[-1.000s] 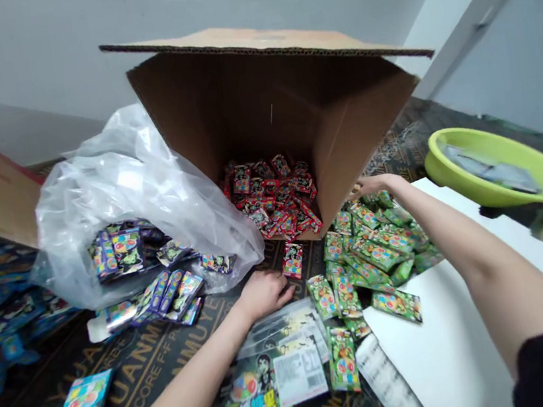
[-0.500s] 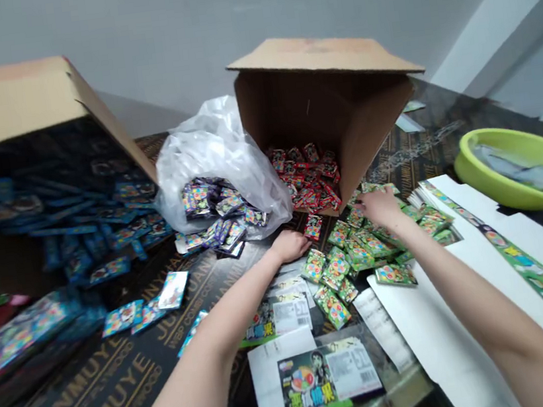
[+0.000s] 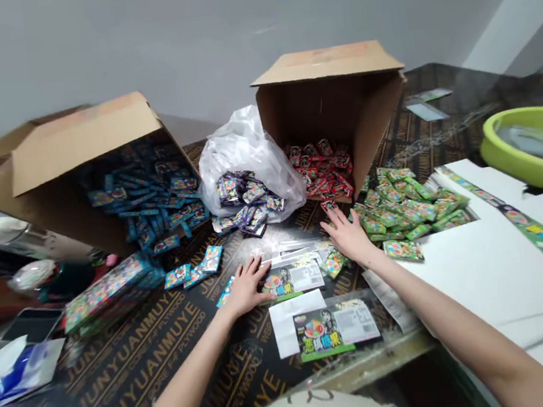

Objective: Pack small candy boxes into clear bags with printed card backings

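Note:
My left hand (image 3: 248, 288) lies with fingers spread, its fingertips at the edge of a printed plastic bag (image 3: 305, 275) and a blue packet (image 3: 225, 292) partly under it. Fingers also apart, my right hand (image 3: 349, 238) reaches to a single red packet (image 3: 328, 205). Below its palm sits one green candy packet (image 3: 333, 263), partly covered. Right of that hand spreads a heap of green packets (image 3: 406, 206). Nearer to me another printed bag (image 3: 335, 328) rests on white paper (image 3: 285, 335). Neither hand visibly grips anything.
Cardboard boxes hold blue packets (image 3: 151, 199) and red packets (image 3: 330, 172). Between them a clear plastic bag (image 3: 238, 144) spills purple packets (image 3: 250, 196). Flat white cartons (image 3: 504, 259) and a lime-green basin (image 3: 493, 141) are on the right. A phone (image 3: 32, 324) lies left.
My left hand has drawn back from beside the red packet to the printed bag. My right hand has left the green heap and moved left. Fewer green packets show before the heap. The view has shifted.

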The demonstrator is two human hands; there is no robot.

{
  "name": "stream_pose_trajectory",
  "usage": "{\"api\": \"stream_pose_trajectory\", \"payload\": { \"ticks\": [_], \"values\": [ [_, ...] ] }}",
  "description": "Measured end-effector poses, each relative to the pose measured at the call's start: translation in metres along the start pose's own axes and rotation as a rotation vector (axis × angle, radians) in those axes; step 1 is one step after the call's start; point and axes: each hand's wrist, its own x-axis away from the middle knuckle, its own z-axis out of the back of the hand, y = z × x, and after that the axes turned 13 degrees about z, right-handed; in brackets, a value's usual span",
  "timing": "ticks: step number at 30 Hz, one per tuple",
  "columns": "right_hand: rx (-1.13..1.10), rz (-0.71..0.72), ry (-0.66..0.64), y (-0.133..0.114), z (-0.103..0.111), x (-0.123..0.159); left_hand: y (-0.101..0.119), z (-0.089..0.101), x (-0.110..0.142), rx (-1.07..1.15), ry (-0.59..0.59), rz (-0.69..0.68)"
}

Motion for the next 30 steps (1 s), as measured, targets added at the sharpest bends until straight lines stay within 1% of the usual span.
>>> {"api": "stream_pose_trajectory", "payload": {
  "ticks": [2, 4, 7, 9, 10, 13, 16, 18, 20, 23, 26, 28, 30],
  "values": [
    [-0.036, -0.026, 0.069, -0.016, 0.007, -0.004, 0.009, -0.011, 0.003, -0.008, 0.042, 0.057],
    [-0.127, 0.001, 0.09, -0.044, 0.009, -0.002, 0.023, -0.016, -0.002, -0.002, 0.082, 0.108],
    [-0.29, 0.141, 0.001, -0.089, -0.003, 0.01, 0.036, -0.015, -0.006, 0.009, 0.131, 0.173],
    [-0.336, 0.199, -0.075, -0.107, -0.017, 0.02, 0.035, -0.009, 0.0, 0.014, 0.182, 0.255],
    [-0.337, 0.197, -0.099, -0.111, -0.023, 0.023, 0.031, -0.007, 0.006, 0.016, 0.215, 0.312],
    [-0.317, 0.138, -0.113, -0.109, -0.033, 0.021, 0.012, -0.004, 0.034, 0.028, 0.28, 0.472],
    [-0.308, 0.12, -0.093, -0.102, -0.028, 0.005, -0.004, -0.01, 0.067, 0.057, 0.276, 0.524],
    [-0.3, 0.107, -0.095, -0.101, -0.023, -0.011, -0.006, -0.016, 0.084, 0.078, 0.297, 0.545],
    [-0.294, 0.086, -0.116, -0.102, -0.019, -0.027, -0.003, -0.021, 0.097, 0.095, 0.343, 0.585],
    [-0.311, 0.053, -0.154, -0.104, -0.019, -0.044, 0.001, -0.026, 0.108, 0.108, 0.378, 0.608],
    [-0.376, 0.025, -0.157, -0.104, -0.018, -0.05, -0.003, -0.027, 0.111, 0.117, 0.376, 0.56],
    [-0.44, -0.004, -0.118, -0.104, -0.015, -0.05, -0.009, -0.026, 0.108, 0.13, 0.376, 0.523],
    [-0.515, -0.046, -0.046, -0.103, -0.007, -0.05, -0.016, -0.023, 0.103, 0.153, 0.378, 0.495]
  ]
}}
